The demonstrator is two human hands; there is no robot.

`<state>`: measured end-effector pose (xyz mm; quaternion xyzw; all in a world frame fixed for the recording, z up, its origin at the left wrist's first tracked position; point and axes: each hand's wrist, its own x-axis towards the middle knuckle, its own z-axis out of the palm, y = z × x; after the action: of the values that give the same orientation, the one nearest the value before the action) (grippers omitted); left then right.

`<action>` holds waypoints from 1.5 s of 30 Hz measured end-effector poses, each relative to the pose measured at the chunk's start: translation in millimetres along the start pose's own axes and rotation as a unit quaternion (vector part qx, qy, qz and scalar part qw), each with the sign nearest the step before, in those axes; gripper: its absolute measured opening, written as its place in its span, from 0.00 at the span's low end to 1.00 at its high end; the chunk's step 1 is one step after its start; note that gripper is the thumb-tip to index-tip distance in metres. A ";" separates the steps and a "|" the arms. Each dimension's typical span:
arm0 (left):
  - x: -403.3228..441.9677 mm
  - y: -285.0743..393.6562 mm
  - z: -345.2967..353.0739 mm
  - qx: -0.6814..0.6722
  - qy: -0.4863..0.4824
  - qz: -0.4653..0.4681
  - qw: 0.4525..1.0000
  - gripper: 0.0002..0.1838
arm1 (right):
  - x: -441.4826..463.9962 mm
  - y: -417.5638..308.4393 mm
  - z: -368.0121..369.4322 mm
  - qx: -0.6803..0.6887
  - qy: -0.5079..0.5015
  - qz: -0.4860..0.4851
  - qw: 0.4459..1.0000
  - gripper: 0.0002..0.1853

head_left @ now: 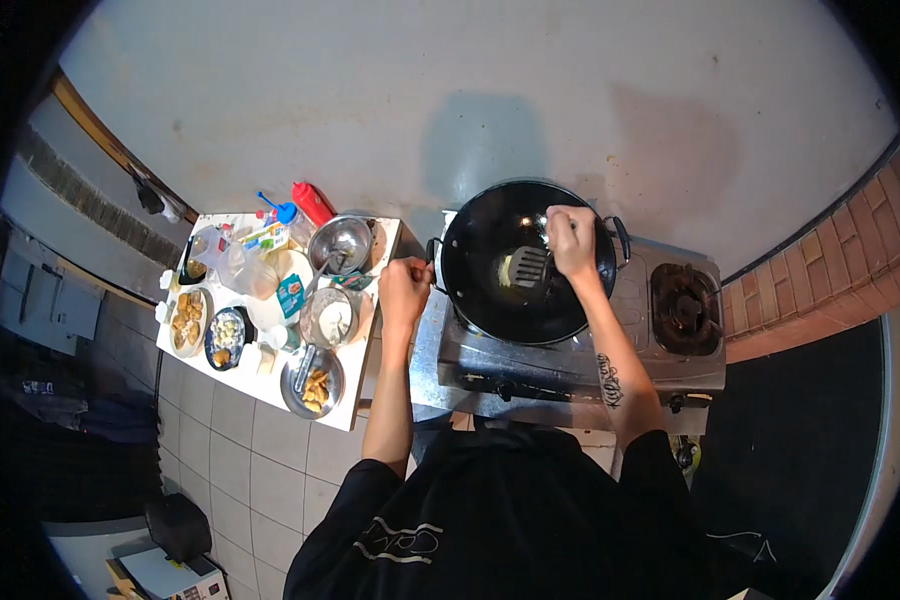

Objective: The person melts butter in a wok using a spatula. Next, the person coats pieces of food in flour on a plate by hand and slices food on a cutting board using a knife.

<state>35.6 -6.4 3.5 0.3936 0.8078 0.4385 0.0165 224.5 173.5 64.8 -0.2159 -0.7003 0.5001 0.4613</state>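
A black wok (485, 310) with two loop handles sits on the left burner of the stove. My left hand (404, 292) is closed at the wok's left handle (433, 252), its fingertips on the lower part of the loop. Over the wok's right side, my right hand (572, 240) is closed around the handle of a slotted spatula (527, 267); most of that handle is hidden by the hand. The spatula's blade rests low inside the wok, beside a small pale yellowish patch (506, 272) that I cannot identify.
Left of the stove, a white table (346, 412) carries a metal bowl (355, 236), a metal plate of browned food with tongs (313, 388), a red squeeze bottle (312, 203) and several dishes. A second burner (686, 309) lies right of the wok. A wall stands behind.
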 end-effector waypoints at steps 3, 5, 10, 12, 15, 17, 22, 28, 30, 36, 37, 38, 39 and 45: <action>-0.2 -3.0 2.2 -0.003 0.004 -0.004 1.000 0.09 | 6.6 -12.3 -12.8 0.007 0.025 0.004 1.000 0.18; -0.7 1.7 0.3 0.010 0.002 -0.016 1.000 0.09 | 8.8 -12.0 -21.0 -0.033 0.011 -0.029 0.999 0.18; -1.6 2.5 -0.5 0.004 0.008 -0.008 1.000 0.09 | -2.6 7.5 -22.5 -0.042 0.003 -0.008 0.999 0.15; -2.8 3.0 -0.5 0.004 0.013 -0.002 1.000 0.09 | -7.0 17.5 -14.9 -0.051 0.046 -0.022 0.997 0.13; -2.8 2.3 0.3 0.004 0.015 0.000 1.000 0.10 | -10.0 21.1 -13.6 -0.010 0.014 0.002 1.000 0.13; -3.1 1.9 0.8 0.001 0.024 -0.011 1.000 0.10 | -9.1 23.7 -13.6 -0.018 0.002 0.004 1.000 0.14; -2.6 3.9 -1.2 0.001 0.008 -0.012 1.000 0.09 | -9.0 25.0 -7.4 0.010 0.010 0.009 1.000 0.17; -2.3 4.5 -1.5 0.010 0.004 -0.012 1.000 0.09 | -4.4 31.1 2.2 0.011 0.013 0.009 1.000 0.19; -2.0 4.5 -1.2 0.014 0.006 -0.008 1.000 0.09 | -3.8 28.0 9.0 0.023 0.030 -0.004 0.999 0.19; -2.2 7.5 -3.4 0.004 0.006 -0.004 1.000 0.09 | -2.7 11.6 12.0 0.075 0.007 -0.008 0.997 0.20; -2.6 8.5 -4.2 0.007 0.006 0.003 1.000 0.09 | -1.9 10.2 11.8 0.077 0.008 -0.008 0.997 0.20; -2.6 9.4 -4.8 0.010 0.007 0.009 1.000 0.09 | -1.8 9.0 11.6 0.093 0.007 -0.021 0.995 0.20; -2.1 11.0 -5.2 0.012 0.006 0.008 1.000 0.09 | -1.9 7.6 10.6 0.110 0.007 -0.033 0.993 0.20; -2.0 16.2 -5.9 0.001 -0.017 -0.042 0.999 0.10 | 0.0 6.1 -9.6 0.124 0.011 0.011 0.992 0.21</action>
<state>44.9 -6.8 18.1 0.3662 0.8239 0.4299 0.0480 231.8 180.8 60.0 -0.1704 -0.6254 0.5858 0.4864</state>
